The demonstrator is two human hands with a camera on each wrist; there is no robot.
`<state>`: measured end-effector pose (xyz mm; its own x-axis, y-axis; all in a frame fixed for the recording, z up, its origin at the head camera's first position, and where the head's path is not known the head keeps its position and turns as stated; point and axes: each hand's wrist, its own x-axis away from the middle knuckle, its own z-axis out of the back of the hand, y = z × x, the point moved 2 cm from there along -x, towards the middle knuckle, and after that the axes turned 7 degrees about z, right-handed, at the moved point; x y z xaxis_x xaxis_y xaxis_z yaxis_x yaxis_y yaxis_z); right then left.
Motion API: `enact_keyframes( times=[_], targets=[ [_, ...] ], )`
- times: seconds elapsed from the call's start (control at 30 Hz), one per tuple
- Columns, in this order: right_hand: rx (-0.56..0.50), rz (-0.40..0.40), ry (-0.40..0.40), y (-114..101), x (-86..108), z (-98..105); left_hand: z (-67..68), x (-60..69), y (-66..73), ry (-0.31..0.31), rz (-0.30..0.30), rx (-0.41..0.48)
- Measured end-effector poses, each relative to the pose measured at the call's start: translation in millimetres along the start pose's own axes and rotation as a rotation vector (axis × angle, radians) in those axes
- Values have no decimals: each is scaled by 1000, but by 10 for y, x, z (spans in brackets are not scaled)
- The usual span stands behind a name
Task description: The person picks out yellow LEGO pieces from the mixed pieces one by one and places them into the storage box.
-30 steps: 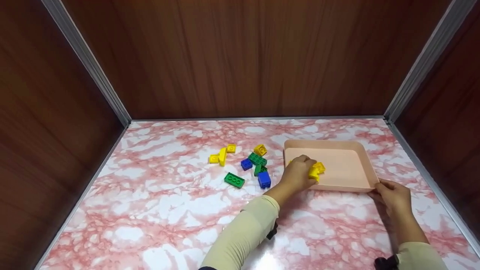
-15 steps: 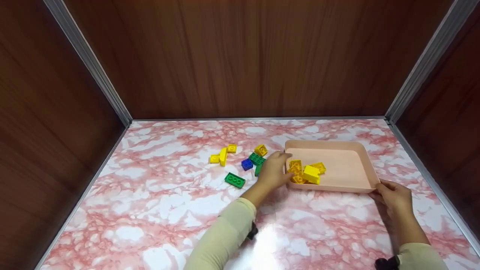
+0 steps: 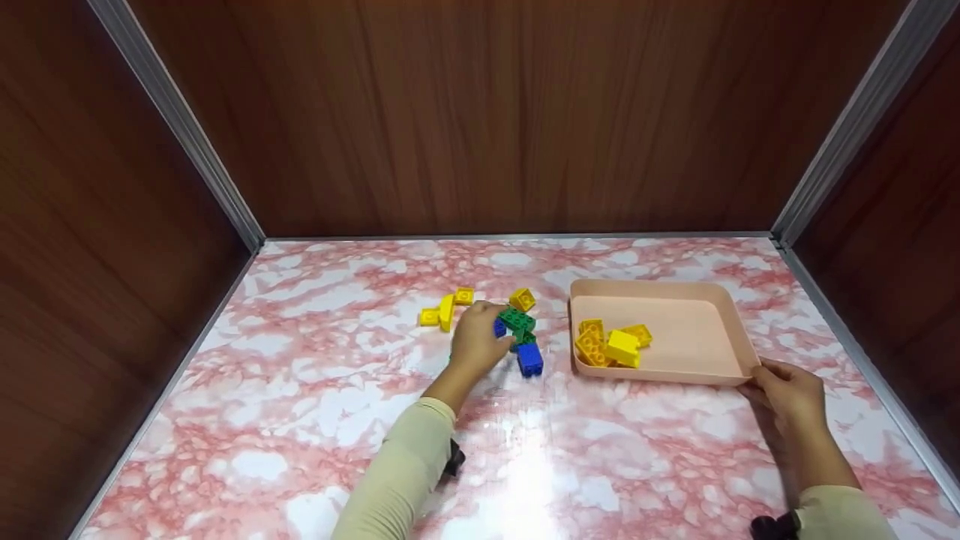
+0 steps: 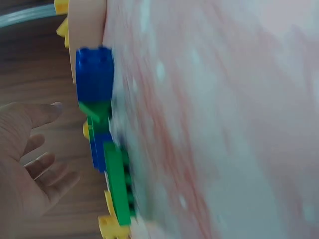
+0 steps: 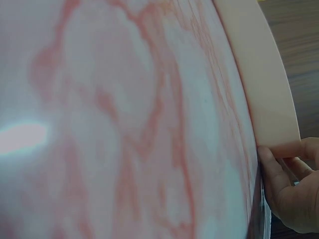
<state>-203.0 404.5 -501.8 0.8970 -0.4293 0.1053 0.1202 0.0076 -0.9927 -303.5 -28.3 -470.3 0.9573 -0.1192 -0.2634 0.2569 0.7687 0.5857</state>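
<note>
My left hand (image 3: 478, 341) hovers over the loose toy bricks, its fingers loosely spread and holding nothing in the left wrist view. Close to it are a blue brick (image 3: 500, 328), a studded green brick (image 3: 517, 319), a small green brick (image 3: 523, 339) and a larger blue brick (image 3: 530, 360). A long green brick (image 4: 117, 181) shows in the left wrist view but is mostly hidden behind the hand in the head view. At the right, my right hand (image 3: 791, 394) pinches the near corner of a peach tray (image 3: 694, 377). Several yellow bricks (image 3: 622, 347) lie in the tray's left part.
Left of the hand lie a curved yellow brick (image 3: 446, 313) and two small yellow bricks, and another yellow brick (image 3: 523, 299) sits behind the green ones. Wood-grain panels (image 3: 517, 120) wall the marbled table (image 3: 300, 420) at the back and both sides.
My left hand has left the tray, where yellow bricks now show uncovered, and moved left over the green and blue bricks. The right hand stays on the tray corner.
</note>
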Motion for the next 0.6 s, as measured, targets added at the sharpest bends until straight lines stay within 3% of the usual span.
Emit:
enact_keyframes(
  times=[0.27,0.6],
  targets=[
    [-5,-21,4,-1,2,-10,103,-41,-302,34,92,-30],
    [-37,-3,-17,-13,12,-13,187,-125,-513,116,178,-104]
  ],
)
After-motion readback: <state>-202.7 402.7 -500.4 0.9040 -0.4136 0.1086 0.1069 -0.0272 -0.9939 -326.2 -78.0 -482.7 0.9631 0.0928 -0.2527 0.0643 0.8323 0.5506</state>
